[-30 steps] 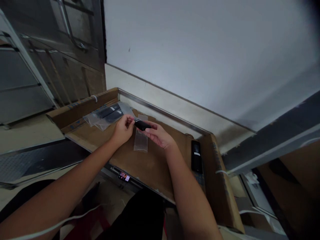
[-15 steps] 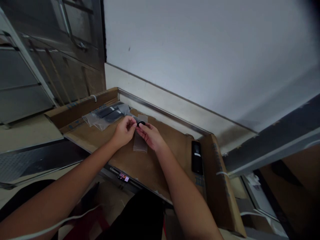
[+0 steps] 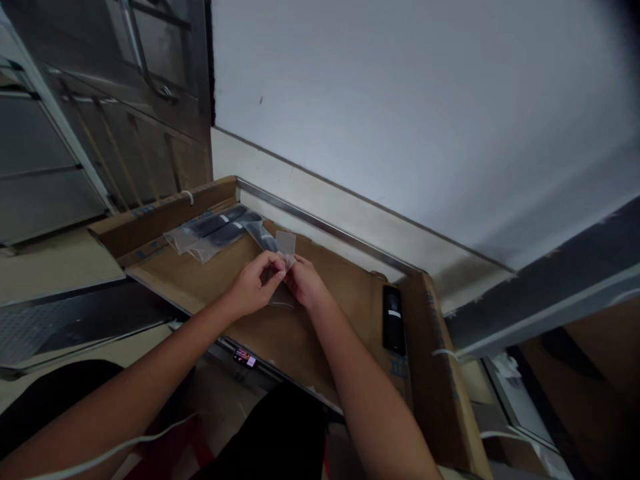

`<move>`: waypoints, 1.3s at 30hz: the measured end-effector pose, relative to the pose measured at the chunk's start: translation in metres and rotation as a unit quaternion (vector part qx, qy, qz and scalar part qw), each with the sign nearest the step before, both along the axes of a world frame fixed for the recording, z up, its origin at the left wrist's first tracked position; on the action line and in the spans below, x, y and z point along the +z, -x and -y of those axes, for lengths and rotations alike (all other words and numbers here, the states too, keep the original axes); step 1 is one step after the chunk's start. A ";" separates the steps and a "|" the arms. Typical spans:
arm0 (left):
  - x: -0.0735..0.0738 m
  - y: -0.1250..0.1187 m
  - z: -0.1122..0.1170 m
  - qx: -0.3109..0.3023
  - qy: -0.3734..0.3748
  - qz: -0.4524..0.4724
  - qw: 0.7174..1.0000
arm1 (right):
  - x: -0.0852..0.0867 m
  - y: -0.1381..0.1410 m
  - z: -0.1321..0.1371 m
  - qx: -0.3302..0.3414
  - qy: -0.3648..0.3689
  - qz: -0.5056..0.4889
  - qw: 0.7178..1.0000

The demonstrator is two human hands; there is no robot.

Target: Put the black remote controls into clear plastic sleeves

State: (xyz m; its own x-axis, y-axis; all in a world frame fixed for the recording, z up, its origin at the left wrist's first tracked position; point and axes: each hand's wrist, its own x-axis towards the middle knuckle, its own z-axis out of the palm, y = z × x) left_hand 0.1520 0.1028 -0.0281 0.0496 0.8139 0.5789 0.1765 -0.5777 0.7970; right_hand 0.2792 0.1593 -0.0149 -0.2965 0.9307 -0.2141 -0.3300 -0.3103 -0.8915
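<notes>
My left hand is closed, thumb and fingers pinching the gathered end of a clear plastic bag. My right hand meets it from the right, its fingers closed on the same plastic and partly hidden. A dark, long object shows inside the bag, stretching away to the upper left. Beneath my hands lies another flat clear strip or bag, partly covered. Left of them, several black objects with white labels lie in clear bags. One black, elongated object with a white label lies unbagged at the right.
Brown cardboard lines the table, with raised cardboard sides at left and right. A white wall rises behind it. A small lit display sits at the front edge. A metal door with a handle stands at the left.
Both hands have moved slightly down towards me. A round black end seen between my fingers earlier is now hidden, and clear plastic is bunched there.
</notes>
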 end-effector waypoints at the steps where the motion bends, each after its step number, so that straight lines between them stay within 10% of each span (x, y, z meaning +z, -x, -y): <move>1: 0.001 0.000 0.000 -0.002 0.010 0.012 1.000 | 0.000 0.000 0.000 -0.009 -0.007 0.007 1.000; 7: 0.002 0.011 -0.022 0.102 0.204 0.260 0.938 | 0.008 -0.004 -0.001 -0.036 -0.156 0.171 0.972; 14: 0.001 0.026 -0.035 0.158 0.297 0.339 0.879 | 0.033 -0.012 0.028 0.343 -0.129 0.268 0.891; 25: 0.018 0.028 -0.025 0.093 0.338 0.406 0.844 | 0.056 -0.036 0.029 0.534 -0.079 0.332 0.774; 31: 0.019 0.027 -0.022 0.039 0.318 0.415 0.852 | 0.043 -0.021 0.025 0.245 -0.069 0.341 0.905; 39: 0.016 0.029 -0.024 0.051 0.255 0.443 0.858 | 0.036 -0.013 0.029 0.316 0.005 0.237 0.919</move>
